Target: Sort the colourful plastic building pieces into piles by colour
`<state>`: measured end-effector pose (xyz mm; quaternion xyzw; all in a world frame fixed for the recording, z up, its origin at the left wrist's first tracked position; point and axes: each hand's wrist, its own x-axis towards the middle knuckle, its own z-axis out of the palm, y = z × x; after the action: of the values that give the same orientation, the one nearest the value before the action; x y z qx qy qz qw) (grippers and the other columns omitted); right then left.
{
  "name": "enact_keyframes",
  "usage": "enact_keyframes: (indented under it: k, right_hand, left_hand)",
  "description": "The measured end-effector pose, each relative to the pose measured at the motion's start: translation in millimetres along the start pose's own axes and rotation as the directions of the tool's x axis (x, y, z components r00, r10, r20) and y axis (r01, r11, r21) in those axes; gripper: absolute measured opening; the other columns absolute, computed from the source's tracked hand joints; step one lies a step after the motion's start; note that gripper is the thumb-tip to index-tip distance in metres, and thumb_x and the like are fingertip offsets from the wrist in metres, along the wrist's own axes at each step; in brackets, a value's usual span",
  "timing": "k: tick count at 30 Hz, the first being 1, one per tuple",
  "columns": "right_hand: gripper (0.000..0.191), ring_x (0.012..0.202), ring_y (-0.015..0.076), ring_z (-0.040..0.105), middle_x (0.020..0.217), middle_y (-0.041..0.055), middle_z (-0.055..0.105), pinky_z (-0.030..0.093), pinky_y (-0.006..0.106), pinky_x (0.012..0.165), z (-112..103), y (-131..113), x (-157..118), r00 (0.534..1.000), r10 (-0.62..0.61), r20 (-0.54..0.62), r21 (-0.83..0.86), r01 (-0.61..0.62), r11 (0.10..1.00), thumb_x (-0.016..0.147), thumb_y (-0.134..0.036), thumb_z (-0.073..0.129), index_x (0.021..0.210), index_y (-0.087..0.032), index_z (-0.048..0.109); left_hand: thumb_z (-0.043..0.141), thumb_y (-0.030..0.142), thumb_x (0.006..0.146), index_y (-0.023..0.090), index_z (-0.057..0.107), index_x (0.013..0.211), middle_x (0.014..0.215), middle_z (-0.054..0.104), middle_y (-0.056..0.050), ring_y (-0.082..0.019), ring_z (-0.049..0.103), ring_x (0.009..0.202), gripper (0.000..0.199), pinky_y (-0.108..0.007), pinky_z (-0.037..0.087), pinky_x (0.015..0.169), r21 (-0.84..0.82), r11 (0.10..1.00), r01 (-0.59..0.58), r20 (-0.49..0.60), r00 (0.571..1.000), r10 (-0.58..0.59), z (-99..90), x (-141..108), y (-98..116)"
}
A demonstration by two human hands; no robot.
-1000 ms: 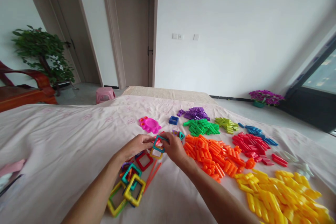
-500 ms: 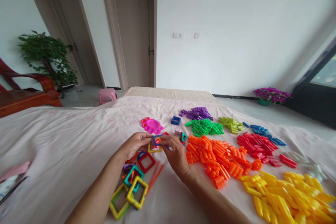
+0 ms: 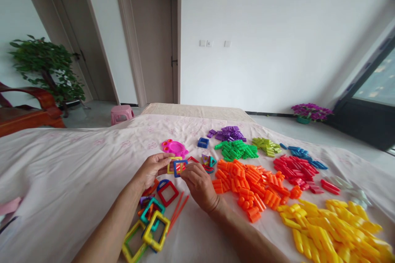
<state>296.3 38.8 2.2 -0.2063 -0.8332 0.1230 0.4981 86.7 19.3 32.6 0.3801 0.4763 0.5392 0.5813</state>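
Two square frames held between the hands, above a pale cloth [image 3: 77, 172]. The left hand [image 3: 151, 170] pinches the yellow frame [image 3: 176, 158] near its left edge; the right hand [image 3: 199, 183] has its fingertips closed on the right edge of the blue frame [image 3: 175, 169]. The blue frame overlaps the yellow one from the viewer's side, slightly lower and to the right — whether the two touch cannot be told. Being square, neither shows a long axis; each lies nearest the hand that grips it. Something red shows through the blue opening, its place unclear. On the cloth, a red frame [image 3: 162, 199] lies nearer the viewer, between the forearms, beside two orange sticks [image 3: 178, 215] slanting up and right — the orange pile [image 3: 251, 185] lies beyond the right hand.
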Motion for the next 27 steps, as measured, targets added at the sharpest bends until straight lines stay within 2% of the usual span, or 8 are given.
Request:
enact_keyframes:
  k: [3, 7, 9, 13, 17, 21, 24, 27]
  right_hand:
    - [0.008, 0.088, 0.0183, 0.062, 0.087, 0.004, 0.069, 0.049, 0.032, 0.083, -10.0, 31.5, 16.3, 0.975, 0.203, -0.092, -0.059, -0.209, 0.976, 0.085, -0.019, 0.063, 0.088, -0.022, 0.071]
    - [0.011, 0.08, 0.0178, 0.065, 0.084, 0.0022, 0.072, 0.049, 0.029, 0.078, -28.4, 100.3, 52.0, 0.841, 0.523, -0.138, -0.172, -0.541, 0.823, 0.078, -0.018, 0.066, 0.086, -0.02, 0.073]
    - [0.015, 0.083, 0.0183, 0.066, 0.087, 0.0027, 0.073, 0.048, 0.027, 0.079, -34.2, 128.6, 65.6, 0.798, 0.595, -0.099, -0.293, -0.594, 0.749, 0.077, -0.017, 0.065, 0.089, -0.02, 0.074]
    - [0.02, 0.096, 0.0204, 0.063, 0.096, 0.0057, 0.073, 0.045, 0.027, 0.084, -34.9, 156.6, 73.5, 0.78, 0.626, -0.024, -0.522, -0.544, 0.657, 0.077, -0.014, 0.063, 0.092, -0.018, 0.075]
    - [0.019, 0.096, 0.0201, 0.064, 0.095, 0.0058, 0.073, 0.045, 0.025, 0.084, -32.3, 158.7, 72.3, 0.766, 0.642, 0.036, -0.552, -0.521, 0.652, 0.076, -0.014, 0.063, 0.09, -0.019, 0.075]
    - [0.022, 0.1, 0.0204, 0.063, 0.102, 0.006, 0.072, 0.044, 0.025, 0.083, -39.3, 141.4, 76.1, 0.762, 0.643, 0.073, -0.572, -0.496, 0.653, 0.078, -0.018, 0.062, 0.097, -0.02, 0.074]
    - [0.024, 0.095, 0.02, 0.065, 0.099, 0.0037, 0.073, 0.045, 0.024, 0.077, -51.3, 116.7, 74.6, 0.721, 0.667, 0.188, -0.58, -0.466, 0.668, 0.08, -0.023, 0.06, 0.1, -0.024, 0.073]
    - [0.023, 0.09, 0.0193, 0.066, 0.096, 0.0023, 0.073, 0.045, 0.024, 0.071, -65.0, 94.2, 65.0, 0.666, 0.681, 0.304, -0.594, -0.427, 0.682, 0.08, -0.028, 0.062, 0.1, -0.027, 0.073]
  left_hand:
    - [0.08, 0.032, 0.068, 0.011, 0.067, 0.104, 0.102, 0.073, -0.015, -0.022, 0.07, 0.09, 0.044, -0.033, 0.055, 0.084, 0.008, 1.0, -0.001, -0.05, 0.999, 0.001, -9.8, 4.2, -2.7]
    - [0.082, 0.033, 0.066, 0.012, 0.066, 0.104, 0.105, 0.073, -0.015, -0.022, 0.07, 0.091, 0.047, -0.032, 0.056, 0.082, 0.014, 1.0, 0.014, -0.084, 0.996, -0.013, -16.9, 7.7, -6.9]
    - [0.083, 0.031, 0.064, 0.012, 0.066, 0.104, 0.106, 0.073, -0.015, -0.023, 0.07, 0.092, 0.048, -0.031, 0.056, 0.082, 0.01, 1.0, 0.022, -0.087, 0.996, -0.021, -16.1, 8.0, -8.1]
    - [0.085, 0.029, 0.061, 0.01, 0.066, 0.102, 0.104, 0.073, -0.016, -0.024, 0.071, 0.09, 0.049, -0.032, 0.057, 0.08, -0.011, 0.998, 0.065, -0.06, 0.996, -0.066, -11.2, 7.8, -9.3]
    - [0.083, 0.026, 0.063, 0.01, 0.066, 0.103, 0.103, 0.073, -0.017, -0.025, 0.071, 0.091, 0.047, -0.033, 0.056, 0.083, -0.015, 0.996, 0.092, 0.027, 0.995, -0.092, -8.8, 8.0, -13.9]
    - [0.081, 0.025, 0.065, 0.01, 0.066, 0.107, 0.107, 0.071, -0.017, -0.025, 0.07, 0.094, 0.046, -0.035, 0.055, 0.085, 0.019, 0.994, 0.106, 0.119, 0.987, -0.108, -7.2, 6.7, -20.3]
    - [0.082, 0.028, 0.065, 0.011, 0.067, 0.108, 0.109, 0.071, -0.018, -0.026, 0.069, 0.097, 0.049, -0.037, 0.054, 0.087, 0.041, 0.994, 0.099, 0.175, 0.979, -0.105, -2.5, 4.7, -23.3]
    - [0.084, 0.029, 0.061, 0.011, 0.069, 0.105, 0.105, 0.072, -0.016, -0.026, 0.069, 0.094, 0.05, -0.036, 0.053, 0.086, 0.077, 0.993, 0.087, 0.165, 0.981, -0.099, 4.5, 4.3, -26.1]
